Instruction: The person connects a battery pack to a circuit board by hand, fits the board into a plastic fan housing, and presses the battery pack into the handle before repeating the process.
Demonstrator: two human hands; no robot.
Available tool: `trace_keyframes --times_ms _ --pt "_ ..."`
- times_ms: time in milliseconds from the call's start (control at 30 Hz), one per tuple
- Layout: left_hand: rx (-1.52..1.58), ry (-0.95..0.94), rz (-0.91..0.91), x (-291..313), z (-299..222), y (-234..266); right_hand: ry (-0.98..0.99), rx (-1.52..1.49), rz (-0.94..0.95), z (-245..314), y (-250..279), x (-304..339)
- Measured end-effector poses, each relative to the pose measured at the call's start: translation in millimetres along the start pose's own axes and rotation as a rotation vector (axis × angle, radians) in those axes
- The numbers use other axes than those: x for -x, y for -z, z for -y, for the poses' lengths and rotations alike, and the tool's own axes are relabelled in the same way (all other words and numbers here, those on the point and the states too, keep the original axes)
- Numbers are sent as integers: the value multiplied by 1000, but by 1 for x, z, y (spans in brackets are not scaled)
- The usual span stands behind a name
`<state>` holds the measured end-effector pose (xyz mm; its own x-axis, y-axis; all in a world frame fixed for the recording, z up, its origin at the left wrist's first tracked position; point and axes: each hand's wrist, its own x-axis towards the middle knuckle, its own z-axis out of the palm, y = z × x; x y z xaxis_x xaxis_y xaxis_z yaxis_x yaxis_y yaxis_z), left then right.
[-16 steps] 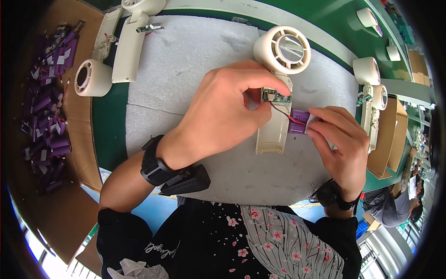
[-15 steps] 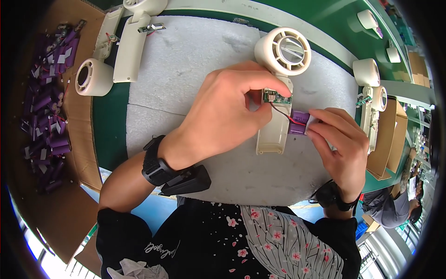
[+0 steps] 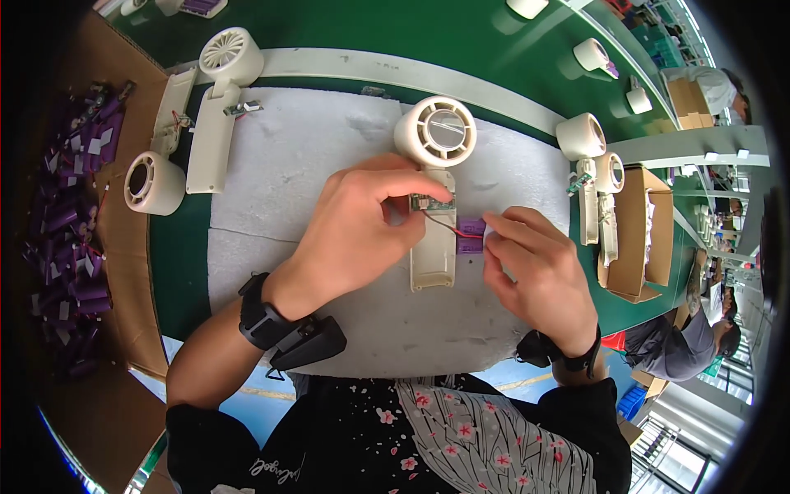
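A cream handheld fan (image 3: pixel 436 132) lies on a grey foam mat (image 3: pixel 329 123), its handle shell (image 3: pixel 432 267) uncovered and pointing toward me. Thumb and index finger of my left hand (image 3: pixel 350 235) close around a small green circuit board (image 3: pixel 428 202) at the handle's top. Black and red wires (image 3: pixel 444 226) run from the board to a purple battery pack (image 3: pixel 471 236) just right of the handle. My right hand (image 3: pixel 539 272) pinches the pack's right end, where a bit of white shows; its fingertips partly hide that end.
At left stands a cardboard box (image 3: pixel 123 272) full of purple battery packs (image 3: pixel 74 222). More fan parts lie left (image 3: pixel 155 183) and right (image 3: pixel 580 136) of the mat. An open carton (image 3: pixel 634 272) stands at right. Beyond runs a green belt (image 3: pixel 346 29); other people sit far right.
The whole view has shifted, so the mat and fan appear lower and farther left. Both hands keep their hold, with little change relative to the fan.
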<state>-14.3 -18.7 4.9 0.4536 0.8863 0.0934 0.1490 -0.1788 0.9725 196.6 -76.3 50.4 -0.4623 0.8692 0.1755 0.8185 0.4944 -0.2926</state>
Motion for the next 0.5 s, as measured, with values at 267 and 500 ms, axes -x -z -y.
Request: trace_keyframes --times_ms 267,500 --pt "-7 -22 5 1 1 1 4 -49 19 -5 4 1" --pt "-16 -26 20 2 2 4 20 -109 -4 -8 4 2"
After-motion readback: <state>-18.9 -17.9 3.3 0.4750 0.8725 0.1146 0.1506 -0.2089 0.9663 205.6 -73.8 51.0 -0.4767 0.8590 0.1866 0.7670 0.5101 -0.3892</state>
